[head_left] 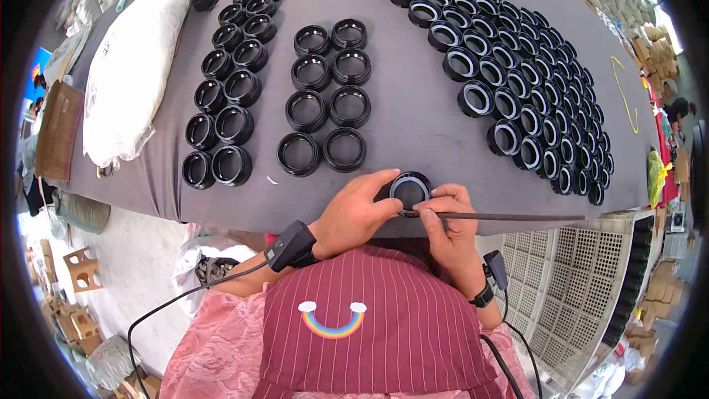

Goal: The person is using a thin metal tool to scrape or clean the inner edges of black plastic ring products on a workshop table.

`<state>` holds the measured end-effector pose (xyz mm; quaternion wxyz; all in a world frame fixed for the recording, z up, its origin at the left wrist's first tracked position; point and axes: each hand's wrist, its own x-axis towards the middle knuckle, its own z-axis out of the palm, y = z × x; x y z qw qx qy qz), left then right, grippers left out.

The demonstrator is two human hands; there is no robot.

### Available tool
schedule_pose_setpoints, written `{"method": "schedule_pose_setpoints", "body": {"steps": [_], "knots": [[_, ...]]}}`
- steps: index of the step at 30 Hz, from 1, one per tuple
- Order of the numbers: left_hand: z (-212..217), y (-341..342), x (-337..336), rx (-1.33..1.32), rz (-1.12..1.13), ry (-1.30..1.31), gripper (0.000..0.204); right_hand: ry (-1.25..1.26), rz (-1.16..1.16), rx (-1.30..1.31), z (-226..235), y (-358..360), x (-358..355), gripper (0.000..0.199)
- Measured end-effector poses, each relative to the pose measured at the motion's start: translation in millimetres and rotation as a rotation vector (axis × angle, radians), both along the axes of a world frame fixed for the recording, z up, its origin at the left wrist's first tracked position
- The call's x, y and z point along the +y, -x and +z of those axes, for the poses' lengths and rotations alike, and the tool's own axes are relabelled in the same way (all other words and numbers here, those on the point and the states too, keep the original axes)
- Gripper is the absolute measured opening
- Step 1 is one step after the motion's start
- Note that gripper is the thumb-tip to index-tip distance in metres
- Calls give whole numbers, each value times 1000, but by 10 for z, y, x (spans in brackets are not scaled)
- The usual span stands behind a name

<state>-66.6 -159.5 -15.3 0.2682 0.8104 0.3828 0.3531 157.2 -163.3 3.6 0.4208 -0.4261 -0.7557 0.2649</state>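
At the table's near edge, my left hand [358, 208] grips a black ring [419, 176] with a pale grey band inside its rim. Its thumb and fingers press the ring's left side. My right hand [452, 227] is closed at the ring's right side, pinching a long thin dark strip [509, 216]. The strip's left end meets the ring's near rim, and its length runs right along the table edge. Whether the strip lies in or on the ring is hidden by my fingers. Beyond my hands stand two short columns of glossy black rings [348, 124].
Farther left are two longer columns of black rings [248, 177] beside a big white sack [133, 74]. A dense group of pale-lined black rings [474, 113] covers the right of the grey table [413, 125]. White perforated crates [561, 273] stand below right. Cables trail from both wrists.
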Motion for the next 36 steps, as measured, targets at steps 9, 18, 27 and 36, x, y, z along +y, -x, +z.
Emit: {"method": "schedule_pose_setpoints", "body": {"steps": [9,18,27,36], "knots": [[3,6,27,2,1,-24,16,-28,18,-106,156,-44,55,6],[14,-1,36,-31,-9,5,14,-171,-67,-138,32,78,178,12],[-13,-13,19,-117,55,122,41,-18,45,185,-188,177,131,2],[4,-14,-44,-232,78,155,59,437,-76,676,-379,244,4,16]]}}
